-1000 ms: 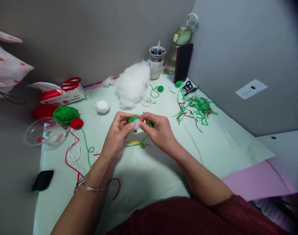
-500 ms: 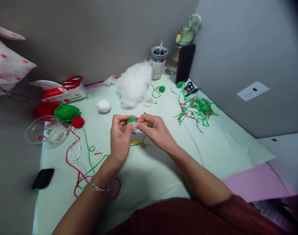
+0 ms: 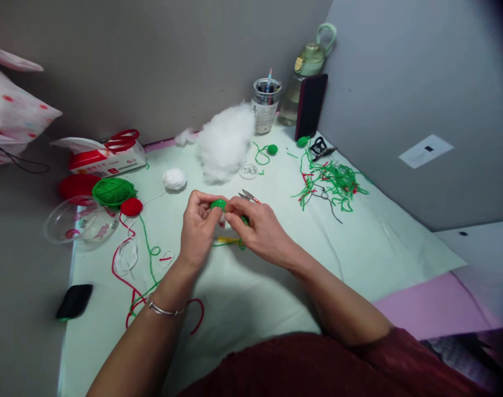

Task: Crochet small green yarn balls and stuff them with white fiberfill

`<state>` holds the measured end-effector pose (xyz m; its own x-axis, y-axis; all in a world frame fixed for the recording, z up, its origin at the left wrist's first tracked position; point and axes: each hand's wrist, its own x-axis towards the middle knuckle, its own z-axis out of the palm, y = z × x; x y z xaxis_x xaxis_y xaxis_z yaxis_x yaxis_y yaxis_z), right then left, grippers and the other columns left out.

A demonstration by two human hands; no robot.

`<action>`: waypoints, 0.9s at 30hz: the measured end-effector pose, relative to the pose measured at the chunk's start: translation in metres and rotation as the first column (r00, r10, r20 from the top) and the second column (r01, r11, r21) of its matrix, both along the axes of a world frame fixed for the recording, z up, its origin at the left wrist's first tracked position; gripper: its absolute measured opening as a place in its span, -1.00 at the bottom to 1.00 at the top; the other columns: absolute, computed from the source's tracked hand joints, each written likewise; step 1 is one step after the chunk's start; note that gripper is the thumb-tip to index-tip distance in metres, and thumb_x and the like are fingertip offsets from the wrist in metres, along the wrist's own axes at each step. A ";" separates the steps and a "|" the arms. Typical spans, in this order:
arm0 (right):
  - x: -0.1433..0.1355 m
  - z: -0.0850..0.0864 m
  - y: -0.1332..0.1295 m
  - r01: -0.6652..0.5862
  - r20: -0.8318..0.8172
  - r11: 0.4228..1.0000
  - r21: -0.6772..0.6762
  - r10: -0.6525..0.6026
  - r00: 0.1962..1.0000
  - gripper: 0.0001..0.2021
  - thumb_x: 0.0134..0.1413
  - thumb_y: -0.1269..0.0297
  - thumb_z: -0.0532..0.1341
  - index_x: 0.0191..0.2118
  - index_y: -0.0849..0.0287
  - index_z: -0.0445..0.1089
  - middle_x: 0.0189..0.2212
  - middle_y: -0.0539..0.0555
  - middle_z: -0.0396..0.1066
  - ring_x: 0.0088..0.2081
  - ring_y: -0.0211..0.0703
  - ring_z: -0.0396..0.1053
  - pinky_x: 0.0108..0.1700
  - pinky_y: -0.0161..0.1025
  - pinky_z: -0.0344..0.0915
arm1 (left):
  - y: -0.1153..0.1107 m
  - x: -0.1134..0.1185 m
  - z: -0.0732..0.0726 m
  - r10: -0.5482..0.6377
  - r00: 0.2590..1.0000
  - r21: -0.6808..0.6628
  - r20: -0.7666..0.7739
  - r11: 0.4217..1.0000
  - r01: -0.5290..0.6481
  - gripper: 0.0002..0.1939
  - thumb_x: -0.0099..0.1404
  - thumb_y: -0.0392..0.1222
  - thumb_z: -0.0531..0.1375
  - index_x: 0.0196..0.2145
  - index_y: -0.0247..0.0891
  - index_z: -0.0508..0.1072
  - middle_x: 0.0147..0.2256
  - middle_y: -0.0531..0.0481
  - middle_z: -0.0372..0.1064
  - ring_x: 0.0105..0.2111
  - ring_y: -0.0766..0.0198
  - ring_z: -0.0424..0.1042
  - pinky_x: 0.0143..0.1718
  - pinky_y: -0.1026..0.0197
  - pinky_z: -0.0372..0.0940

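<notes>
My left hand (image 3: 197,229) is closed around a small green crocheted piece (image 3: 219,204) above the middle of the table. My right hand (image 3: 262,229) is pinched against its near side, with a bit of white stuffing (image 3: 224,217) showing between the fingertips. Some green yarn shows by the right fingers. Just below the hands lies a yellow crochet hook (image 3: 226,240) with green yarn beside it. The tips of small scissors (image 3: 248,196) stick out behind my right hand.
A heap of white fibre filling (image 3: 224,143) lies at the back, near a cup of pens (image 3: 265,107), a bottle (image 3: 309,60) and a phone (image 3: 312,107). Green yarn scraps (image 3: 338,184) lie at right. Yarn balls (image 3: 113,191) and a clear plastic bowl (image 3: 59,220) are at left.
Both hands have shifted slightly left. My right fingers have moved in over the white stuffing, so less of it shows. More of the scissors is visible.
</notes>
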<state>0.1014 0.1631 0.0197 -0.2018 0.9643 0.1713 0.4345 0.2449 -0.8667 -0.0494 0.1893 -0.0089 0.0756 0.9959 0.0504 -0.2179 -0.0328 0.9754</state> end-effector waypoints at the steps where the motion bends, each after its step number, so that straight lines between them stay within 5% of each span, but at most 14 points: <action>1: -0.002 -0.001 0.000 -0.015 0.019 1.000 0.003 0.015 1.000 -0.88 0.29 0.35 0.13 -0.32 0.12 0.34 -0.50 -0.09 0.37 -0.48 -0.28 0.20 -0.35 -0.28 0.04 | 0.000 0.001 -0.001 0.024 1.000 -0.016 0.006 1.000 -0.024 -0.78 0.19 -0.26 0.37 -0.29 -0.19 0.38 -0.36 0.08 0.49 -0.48 0.37 0.41 -0.44 0.31 0.33; 6: -0.006 -0.010 0.003 0.043 0.089 0.999 0.028 -0.046 0.995 -0.88 0.26 0.31 0.22 -0.34 0.10 0.32 -0.47 -0.07 0.47 -0.45 -0.26 0.27 -0.30 -0.28 0.07 | -0.003 0.007 0.001 0.027 0.998 -0.123 0.060 0.992 -0.019 -0.84 0.18 -0.28 0.30 -0.33 -0.18 0.36 -0.53 0.18 0.36 -0.58 0.39 0.33 -0.50 0.31 0.29; 16: 0.001 -0.014 0.013 0.213 -0.161 0.975 -0.067 -0.221 0.962 -0.85 0.16 0.28 0.26 -0.43 0.12 0.36 -0.56 -0.10 0.36 -0.46 -0.25 0.26 -0.34 -0.28 0.14 | -0.001 -0.003 0.006 -0.213 0.975 -0.057 0.064 0.975 0.216 -0.65 0.23 -0.11 0.44 -0.12 -0.21 0.42 -0.30 0.02 0.56 -0.33 0.28 0.56 -0.13 0.16 0.49; 21: 0.001 -0.005 0.008 0.081 -0.226 0.992 -0.091 -0.100 0.969 -0.80 0.25 0.20 0.21 -0.40 0.12 0.34 -0.56 -0.09 0.37 -0.47 -0.25 0.28 -0.30 -0.27 0.19 | 0.002 0.000 -0.001 -0.135 0.991 -0.022 0.005 0.991 0.135 -0.57 0.18 0.04 0.47 -0.19 -0.20 0.38 -0.44 0.08 0.48 -0.48 0.27 0.52 -0.28 0.15 0.50; 27: -0.015 -0.010 -0.004 0.087 0.014 0.996 0.001 -0.087 0.996 -0.93 0.24 0.37 0.13 -0.31 0.10 0.29 -0.56 -0.12 0.23 -0.54 -0.27 0.09 -0.40 -0.28 0.00 | 0.003 0.002 -0.008 0.038 0.999 -0.035 0.013 0.999 -0.038 -0.61 0.12 -0.04 0.48 -0.27 -0.19 0.39 -0.41 0.09 0.48 -0.39 0.28 0.52 -0.26 0.23 0.45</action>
<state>0.0866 0.1590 0.0093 -0.1192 0.9783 0.1696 0.4665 0.2059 -0.8602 -0.0471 0.1927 -0.0170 0.0373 0.9992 0.0167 -0.2303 -0.0077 0.9731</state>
